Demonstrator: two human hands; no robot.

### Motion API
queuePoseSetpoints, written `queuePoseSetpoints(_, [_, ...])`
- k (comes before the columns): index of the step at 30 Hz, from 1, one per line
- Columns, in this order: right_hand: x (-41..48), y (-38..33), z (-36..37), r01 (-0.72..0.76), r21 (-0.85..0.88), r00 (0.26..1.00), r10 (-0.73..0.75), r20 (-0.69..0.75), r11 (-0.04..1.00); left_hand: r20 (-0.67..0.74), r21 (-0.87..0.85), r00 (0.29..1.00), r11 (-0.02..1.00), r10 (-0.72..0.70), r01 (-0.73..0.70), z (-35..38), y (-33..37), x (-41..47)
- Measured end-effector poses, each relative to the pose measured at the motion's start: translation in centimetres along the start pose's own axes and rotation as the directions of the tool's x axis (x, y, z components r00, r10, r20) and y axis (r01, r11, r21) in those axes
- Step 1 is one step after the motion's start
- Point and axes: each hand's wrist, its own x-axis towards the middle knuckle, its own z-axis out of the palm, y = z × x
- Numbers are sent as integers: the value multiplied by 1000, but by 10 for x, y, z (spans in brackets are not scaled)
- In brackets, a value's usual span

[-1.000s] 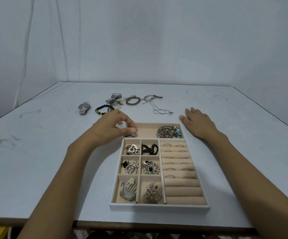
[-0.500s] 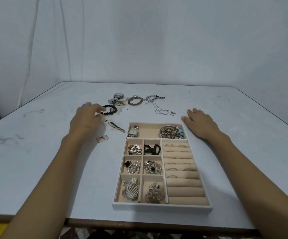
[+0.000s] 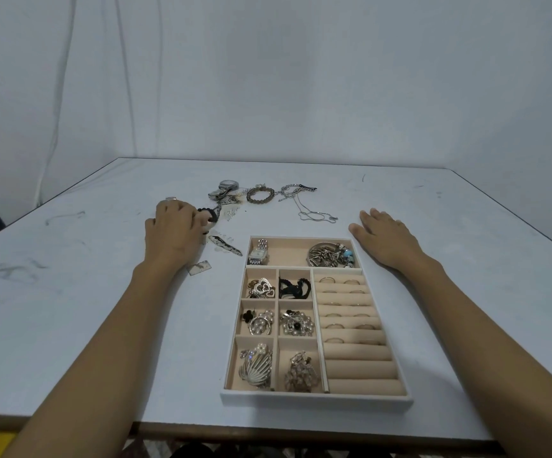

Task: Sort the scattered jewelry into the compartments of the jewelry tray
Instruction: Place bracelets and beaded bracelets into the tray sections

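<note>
Left hand: fingers curled round the black bead bracelet, low over the desk (grip depth not visible). Right hand: fingers flat, released, touching nothing but the desk. The jewelry tray lies right of the left fingers, nearer the person. Hazard: the leaf-shaped piece lies just beside these fingers. A dragged lift may snag or scatter it.

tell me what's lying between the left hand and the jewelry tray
Head view: a slim leaf-shaped silver piece lies between the left hand and the jewelry tray, with a small rectangular tag beside it.
</note>
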Motion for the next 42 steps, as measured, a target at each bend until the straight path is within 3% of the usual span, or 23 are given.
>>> queuePoseSetpoints(2, [-1, -1, -1, 1, 4, 1000, -1, -4, 1000, -4, -235, 997, 969, -71, 68, -4, 1, 2])
queuePoseSetpoints(3, [-2, -2, -2, 0, 7, 1000, 0, -4, 1000, 34, -394, 988, 907, -148, 149, -5, -1, 4])
queuePoseSetpoints(4, [-2, -2, -2, 2, 10, 1000, -2, -5, 1000, 90, -562, 970, 792, -228, 238, -9, 1, 4])
queuePoseSetpoints(6, [-3, -3, -3, 3, 14, 1000, -3, -4, 1000, 226, -840, 915, 409, -334, 357, -14, 7, 5])
queuePoseSetpoints(7, [-3, -3, -4, 0, 18, 1000, 0, 1, 1000, 275, -901, 901, 237, -336, 364, -17, 11, 5])
queuePoseSetpoints(8, [-4, -3, -5, -2, 24, 1000, 2, 8, 1000, 289, -919, 903, 171, -317, 354, -24, 18, 3])
queuePoseSetpoints(10, [-5, -5, -8, -6, 43, 1000, 5, 20, 999, 277, -941, 924, 120, -265, 317, -32, 25, 4])
queuePoseSetpoints(13, [-6, -12, -15, -44, 131, 999, 42, 19, 990, 323, -946, 920, -84, -223, 312, -36, 22, 6])
queuePoseSetpoints(15, [-2, -14, -20, -75, 192, 997, 76, 3, 979, 347, -936, 907, -156, -238, 317, -34, 19, 7])
queuePoseSetpoints(18, [12, -23, -29, -100, 243, 994, 108, -19, 965, 335, -942, 912, -117, -235, 316, -34, 20, 5])
queuePoseSetpoints(23, [46, -72, -38, 5, 195, 996, 13, -91, 981, 347, -921, 905, 95, -246, 378, -27, 23, 4])
queuePoseSetpoints(27, [67, -119, -23, 157, 42, 987, -156, -26, 987, 349, -912, 902, 129, -256, 389, -23, 21, 4])
queuePoseSetpoints(31, [79, -148, -1, 222, -214, 964, -247, -97, 951, 325, -917, 910, 151, -258, 370, -23, 23, 4])
queuePoseSetpoints(35, [85, -157, 12, 243, -322, 938, -306, -161, 915, 310, -916, 921, 187, -235, 356, -22, 24, 5])
queuePoseSetpoints(37, [86, -158, 10, 254, -236, 939, -297, -173, 938, 311, -913, 922, 195, -233, 357, -21, 25, 6])
queuePoseSetpoints(39, [85, -158, 2, 247, -37, 957, -250, -147, 968, 309, -914, 923, 198, -230, 355, -22, 26, 6])
queuePoseSetpoints(41, [83, -157, -10, 167, 305, 985, -148, -83, 938, 306, -914, 924, 199, -229, 353, -22, 26, 6])
queuePoseSetpoints(42, [82, -155, -16, 112, 505, 993, -107, -39, 856, 307, -914, 923, 200, -231, 354, -22, 26, 6])
